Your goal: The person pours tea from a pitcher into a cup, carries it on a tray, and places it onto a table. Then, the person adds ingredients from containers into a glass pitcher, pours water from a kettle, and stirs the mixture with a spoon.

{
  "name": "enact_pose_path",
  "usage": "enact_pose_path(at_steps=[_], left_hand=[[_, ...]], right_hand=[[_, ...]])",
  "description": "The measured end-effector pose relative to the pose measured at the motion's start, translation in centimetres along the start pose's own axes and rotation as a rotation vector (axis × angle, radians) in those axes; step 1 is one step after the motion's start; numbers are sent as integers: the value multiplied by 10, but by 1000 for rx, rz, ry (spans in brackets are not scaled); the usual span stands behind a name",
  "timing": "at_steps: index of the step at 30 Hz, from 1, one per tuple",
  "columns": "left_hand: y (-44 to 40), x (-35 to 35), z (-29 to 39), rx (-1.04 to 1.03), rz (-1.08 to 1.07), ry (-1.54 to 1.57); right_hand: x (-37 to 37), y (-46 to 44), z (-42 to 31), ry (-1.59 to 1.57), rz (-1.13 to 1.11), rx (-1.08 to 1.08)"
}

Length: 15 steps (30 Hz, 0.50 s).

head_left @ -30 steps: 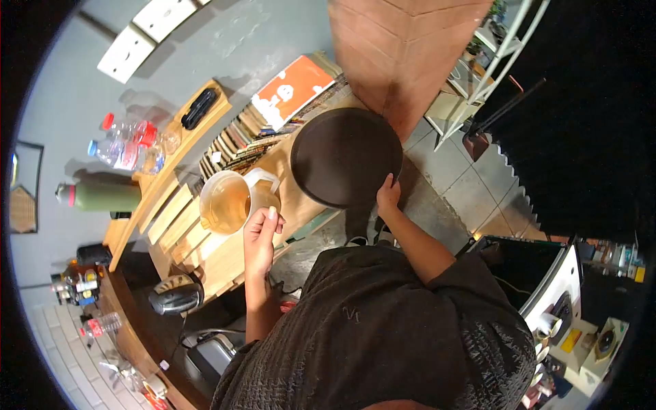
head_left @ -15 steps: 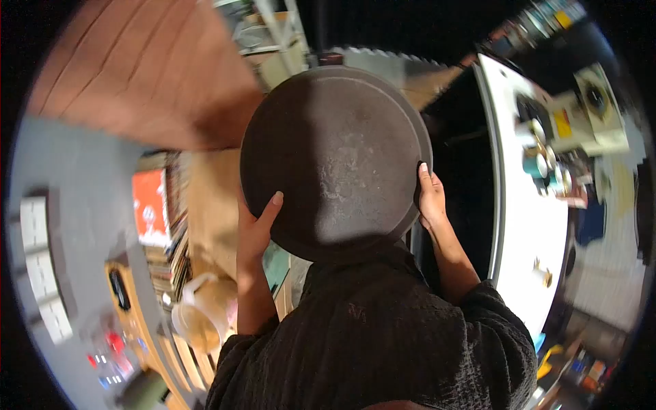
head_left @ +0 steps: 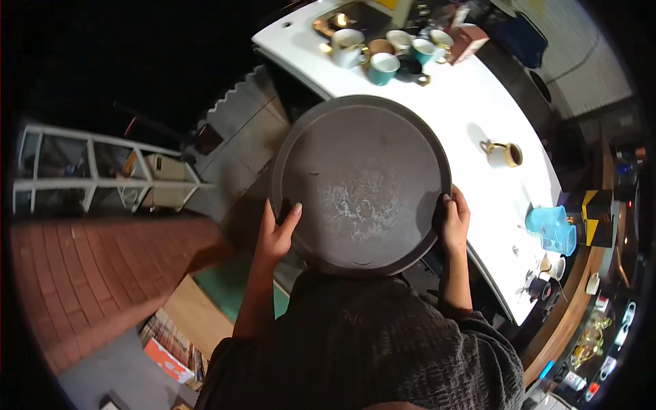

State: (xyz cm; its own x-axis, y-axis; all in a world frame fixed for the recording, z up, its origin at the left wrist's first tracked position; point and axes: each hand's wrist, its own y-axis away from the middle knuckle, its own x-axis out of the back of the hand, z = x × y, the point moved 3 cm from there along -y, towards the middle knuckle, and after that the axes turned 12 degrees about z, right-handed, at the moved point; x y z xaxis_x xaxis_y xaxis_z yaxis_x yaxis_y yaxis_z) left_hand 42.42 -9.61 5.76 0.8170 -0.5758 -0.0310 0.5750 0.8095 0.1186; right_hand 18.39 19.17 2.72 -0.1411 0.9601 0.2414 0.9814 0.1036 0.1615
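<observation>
A large round dark tray (head_left: 369, 157) with a raised rim and whitish scuff marks near its middle is held up in front of my chest. My left hand (head_left: 277, 232) grips its lower left edge, the thumb over the rim and the fingers hidden beneath. On the right edge my right hand (head_left: 456, 222) is closed round the rim, thumb on top. Behind the tray's right side lies a white counter (head_left: 444, 116).
Several mugs (head_left: 384, 67) stand at the counter's far end. One white-and-gold mug (head_left: 504, 155) sits alone nearer its middle, with a blue container (head_left: 552, 229) by the edge. At left are a brick wall (head_left: 102, 273), a white shelf rack (head_left: 92, 181) and upright records (head_left: 174, 348).
My view has swung to the right, bringing the counter and mugs nearer and the brick wall lower left. Both hands keep hold of the tray, which now faces me more squarely lit.
</observation>
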Motion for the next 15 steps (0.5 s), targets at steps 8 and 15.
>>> enact_pose_path(at_steps=[8, 15], left_hand=[[-49, -144, -27, 125, -184, -75], [-81, -186, -44, 96, -187, -185]], right_hand=[[87, -90, 33, 134, 55, 97], [105, -106, 42, 259, 87, 127]])
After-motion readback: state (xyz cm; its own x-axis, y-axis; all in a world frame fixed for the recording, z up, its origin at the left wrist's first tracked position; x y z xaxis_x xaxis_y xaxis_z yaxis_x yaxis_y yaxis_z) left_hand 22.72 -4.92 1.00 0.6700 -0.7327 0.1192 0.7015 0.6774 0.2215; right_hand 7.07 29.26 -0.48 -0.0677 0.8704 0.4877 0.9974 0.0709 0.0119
